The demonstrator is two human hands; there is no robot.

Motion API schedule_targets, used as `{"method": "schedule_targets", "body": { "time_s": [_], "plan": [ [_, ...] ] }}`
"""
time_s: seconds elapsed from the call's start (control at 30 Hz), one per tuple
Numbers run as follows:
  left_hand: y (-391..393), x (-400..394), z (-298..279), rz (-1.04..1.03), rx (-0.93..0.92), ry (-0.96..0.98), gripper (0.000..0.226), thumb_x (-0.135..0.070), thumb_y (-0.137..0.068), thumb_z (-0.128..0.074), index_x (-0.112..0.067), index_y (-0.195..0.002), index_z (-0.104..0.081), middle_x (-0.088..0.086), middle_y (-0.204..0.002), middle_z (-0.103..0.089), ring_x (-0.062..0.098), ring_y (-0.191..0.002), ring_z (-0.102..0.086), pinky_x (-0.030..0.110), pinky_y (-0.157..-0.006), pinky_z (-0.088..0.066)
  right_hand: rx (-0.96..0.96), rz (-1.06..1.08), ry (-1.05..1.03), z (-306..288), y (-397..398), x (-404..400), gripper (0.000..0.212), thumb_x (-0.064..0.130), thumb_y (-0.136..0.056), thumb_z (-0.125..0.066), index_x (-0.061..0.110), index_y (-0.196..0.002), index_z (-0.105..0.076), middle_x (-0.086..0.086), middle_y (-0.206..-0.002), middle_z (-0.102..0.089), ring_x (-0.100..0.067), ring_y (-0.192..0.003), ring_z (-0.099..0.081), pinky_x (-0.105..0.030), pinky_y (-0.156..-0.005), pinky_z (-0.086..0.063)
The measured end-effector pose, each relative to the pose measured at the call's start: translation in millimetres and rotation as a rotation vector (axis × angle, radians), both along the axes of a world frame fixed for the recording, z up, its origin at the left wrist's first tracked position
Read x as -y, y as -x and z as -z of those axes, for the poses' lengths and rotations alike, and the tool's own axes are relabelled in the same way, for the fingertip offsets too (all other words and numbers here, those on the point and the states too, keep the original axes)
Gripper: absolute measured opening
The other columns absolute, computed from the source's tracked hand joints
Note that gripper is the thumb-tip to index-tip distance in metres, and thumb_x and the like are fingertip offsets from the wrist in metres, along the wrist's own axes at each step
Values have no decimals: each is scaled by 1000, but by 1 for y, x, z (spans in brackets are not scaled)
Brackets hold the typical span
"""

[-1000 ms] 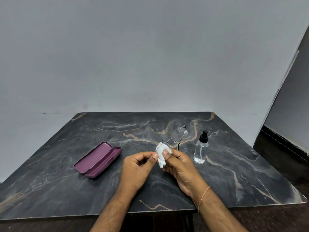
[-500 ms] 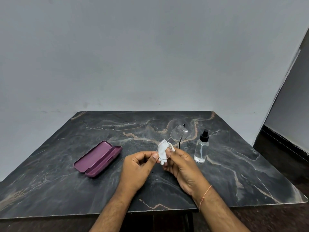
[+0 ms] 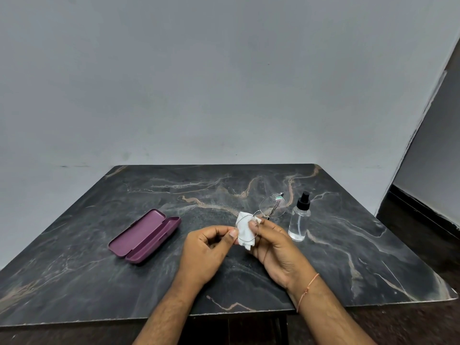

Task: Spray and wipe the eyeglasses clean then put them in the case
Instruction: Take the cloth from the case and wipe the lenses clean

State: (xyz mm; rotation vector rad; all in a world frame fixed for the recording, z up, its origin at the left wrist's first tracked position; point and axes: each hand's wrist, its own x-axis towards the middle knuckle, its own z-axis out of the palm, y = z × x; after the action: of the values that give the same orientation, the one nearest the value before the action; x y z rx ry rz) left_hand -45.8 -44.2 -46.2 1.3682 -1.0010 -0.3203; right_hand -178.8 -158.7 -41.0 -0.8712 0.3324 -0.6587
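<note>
Wiping one lens, both hands above the desk.

Left hand pinches the eyeglasses; right hand clamps the cloth on the lens. Hard pressure could bend the thin frame; the open case waits left.

Both hands held thin wire-framed eyeglasses above the dark marble table: the left hand pinched the rim, and the right hand pressed a white cloth on the near lens. An open purple case lay at nine o'clock.

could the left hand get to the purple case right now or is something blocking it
Probably yes. The open case lies on the table on the left hand's side with bare tabletop between them, but that hand is pinching the eyeglasses and would need to let go first.
</note>
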Motion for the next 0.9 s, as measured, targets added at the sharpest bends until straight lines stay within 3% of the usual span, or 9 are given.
{"method": "schedule_targets", "body": {
  "time_s": [0.07,0.2,0.33,0.5,0.6,0.7,0.9],
  "plan": [
    [-1,1,1,-2,-19,-2,10,-8,-92,-79,-14,-92,-86,-3,-82,-85,11,-84,-81,17,-82,-60,53,-16,-49,-1,2,0,29,0,-91,-69,-8,-118,-71,-26,-107,-76,-33,-99,-77,-48,-87,-66],
    [-3,2,3,-22,-67,9,11,-7,-93,-78,-14,-93,-85,0,-81,-84,15,-84,-81,23,-85,-62,77,-16,-75,-2,5,0,32,-1,-90,-60,-7,-120,-68,-23,-102,-76,-31,-91,-80,-38,-73,-65],
    [-2,2,2,-2,-69,4,15,-7,-93,-78,-19,-91,-85,0,-82,-84,15,-85,-81,25,-86,-63,15,-9,-30,0,3,1,27,3,-93,-65,-4,-117,-74,-21,-106,-76,-28,-94,-77,-33,-78,-64],
    [-2,2,2,0,-75,2,14,-8,-93,-78,-20,-92,-85,-1,-82,-85,13,-84,-81,25,-86,-63,34,-23,-22,1,3,0,30,4,-94,-67,-6,-121,-73,-24,-111,-76,-32,-103,-76,-40,-87,-65],
    [-3,2,3,-24,-94,13,11,-8,-93,-78,-16,-92,-85,1,-81,-84,14,-83,-81,25,-85,-64,43,-5,-50,-1,5,0,24,1,-90,-65,-1,-111,-77,-19,-102,-78,-27,-95,-78,-36,-78,-65],
    [-3,2,3,-31,-114,19,12,-7,-92,-78,-17,-91,-85,2,-81,-84,12,-82,-80,21,-82,-62,26,0,-3,-3,4,-2,24,4,-83,-72,0,-105,-80,-17,-100,-78,-26,-95,-75,-35,-78,-62],
    [-4,1,2,5,-206,53,17,-4,-94,-75,-18,-91,-84,3,-85,-85,11,-83,-80,26,-85,-65,-131,-1,140,-2,1,-5,26,8,-77,-71,-4,-98,-81,-28,-100,-73,-27,-87,-70,-38,-72,-54]
  ]
}}
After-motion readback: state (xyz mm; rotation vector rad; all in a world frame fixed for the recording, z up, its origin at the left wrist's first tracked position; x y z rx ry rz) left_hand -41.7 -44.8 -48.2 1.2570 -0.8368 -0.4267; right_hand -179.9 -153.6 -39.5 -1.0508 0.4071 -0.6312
